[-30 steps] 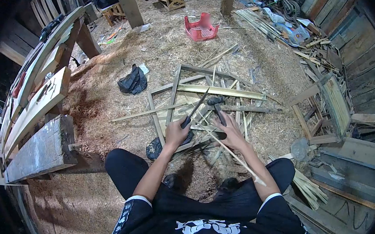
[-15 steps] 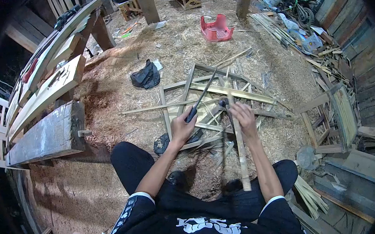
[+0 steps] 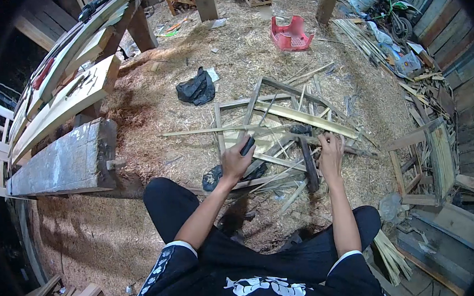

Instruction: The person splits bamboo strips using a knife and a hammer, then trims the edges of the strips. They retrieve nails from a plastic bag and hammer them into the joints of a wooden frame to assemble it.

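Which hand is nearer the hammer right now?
Right: the right hand is close beside the hammer, on its right. The left hand is farther off, to the hammer's left, gripping a black-handled tool.

Woodworking shop, rough-built: shavings (image 3: 251, 46) & sawdust (image 3: 125, 104) all over floor (image 3: 105, 236), hammer (image 3: 308, 167) amid wood strips (image 3: 313, 121), thick timber beam (image 3: 63, 164) & sawn planks (image 3: 73, 112) on L, offcuts (image 3: 418, 96) heaped nr plank wall (image 3: 468, 74) on R, slats (image 3: 393, 257) bunched lower R
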A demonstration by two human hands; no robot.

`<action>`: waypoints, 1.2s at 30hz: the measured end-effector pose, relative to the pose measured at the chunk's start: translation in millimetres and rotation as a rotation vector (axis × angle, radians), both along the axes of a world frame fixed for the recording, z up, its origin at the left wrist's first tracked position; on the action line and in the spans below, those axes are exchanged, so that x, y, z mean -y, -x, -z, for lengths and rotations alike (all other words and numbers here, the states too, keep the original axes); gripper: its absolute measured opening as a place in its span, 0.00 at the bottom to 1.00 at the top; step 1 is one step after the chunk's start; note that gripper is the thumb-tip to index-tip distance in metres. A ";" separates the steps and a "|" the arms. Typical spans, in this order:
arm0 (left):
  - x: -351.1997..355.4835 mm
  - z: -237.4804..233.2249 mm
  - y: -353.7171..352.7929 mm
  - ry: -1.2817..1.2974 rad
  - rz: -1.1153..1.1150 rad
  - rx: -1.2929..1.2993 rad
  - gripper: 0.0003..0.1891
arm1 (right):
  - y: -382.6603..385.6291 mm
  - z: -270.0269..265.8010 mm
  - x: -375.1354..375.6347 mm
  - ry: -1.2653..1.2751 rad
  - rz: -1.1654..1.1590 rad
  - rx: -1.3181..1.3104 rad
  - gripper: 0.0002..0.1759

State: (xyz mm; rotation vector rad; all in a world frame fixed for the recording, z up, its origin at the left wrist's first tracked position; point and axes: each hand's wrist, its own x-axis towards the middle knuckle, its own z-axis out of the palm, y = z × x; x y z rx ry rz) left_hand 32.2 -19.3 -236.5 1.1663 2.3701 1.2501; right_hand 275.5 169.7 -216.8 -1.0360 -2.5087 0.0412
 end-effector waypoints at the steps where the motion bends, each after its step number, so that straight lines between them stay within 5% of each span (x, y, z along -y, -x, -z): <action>1: -1.8 7.0 -1.9 -0.032 0.028 -0.054 0.21 | -0.5 2.5 -2.6 -0.018 0.012 -0.047 0.22; 12: -6.4 49.7 -43.3 -0.202 0.517 -0.160 0.23 | -18.4 26.6 -12.6 0.123 0.178 -0.142 0.19; 17: -10.1 59.3 -52.0 -0.064 0.685 -0.354 0.29 | -31.3 46.4 -11.3 0.275 0.143 -0.132 0.17; 22: -16.7 68.4 -55.4 -0.082 0.676 -0.241 0.28 | -34.7 57.4 -4.1 0.355 0.087 -0.033 0.17; 24: -13.9 62.1 -50.3 0.205 0.765 -0.261 0.26 | -32.4 63.4 -1.7 0.366 0.078 -0.022 0.16; 28: -20.0 56.8 -40.4 0.044 0.682 -0.211 0.26 | -21.1 71.0 0.1 0.302 0.061 -0.030 0.18; 30: -27.5 56.3 -20.0 0.009 0.463 -0.217 0.26 | -13.3 71.4 -0.4 0.292 0.060 -0.020 0.18; 36: -29.7 76.4 63.7 0.223 0.161 -0.422 0.29 | 29.3 80.5 -7.3 0.197 -0.106 -0.127 0.18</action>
